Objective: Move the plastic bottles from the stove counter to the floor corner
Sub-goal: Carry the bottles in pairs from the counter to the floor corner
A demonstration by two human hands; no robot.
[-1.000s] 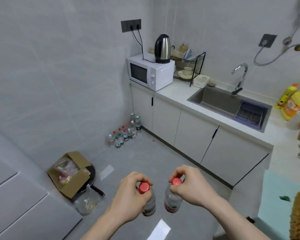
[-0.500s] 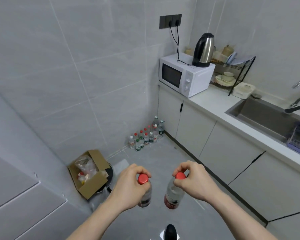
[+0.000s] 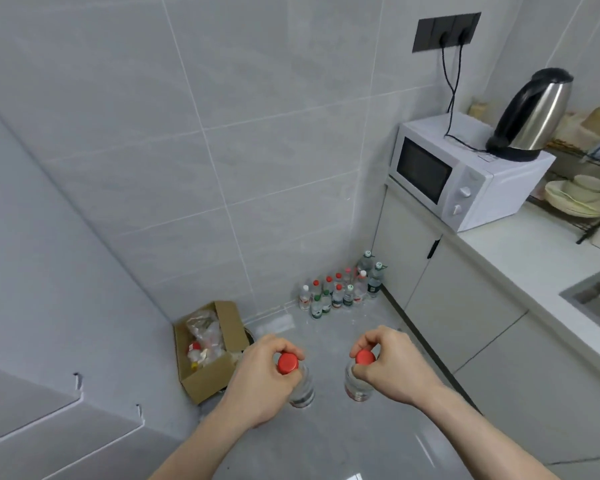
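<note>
My left hand (image 3: 260,382) grips the neck of a clear plastic bottle with a red cap (image 3: 300,386), which hangs upright above the floor. My right hand (image 3: 392,365) grips a second red-capped bottle (image 3: 355,384) the same way, a short gap to the right of the first. Ahead, in the floor corner where the tiled wall meets the cabinets, several small bottles (image 3: 340,292) with red, green and white caps stand in a cluster.
An open cardboard box (image 3: 207,377) with plastic bags and rubbish sits on the floor at the left wall. White cabinets (image 3: 465,306) run along the right under a counter holding a microwave (image 3: 465,181), a kettle (image 3: 530,123) and a dish rack (image 3: 586,199).
The view has swung left and closer to the corner; the sink has slid almost out of sight at the right. Both hands keep holding their bottles in front of me.
</note>
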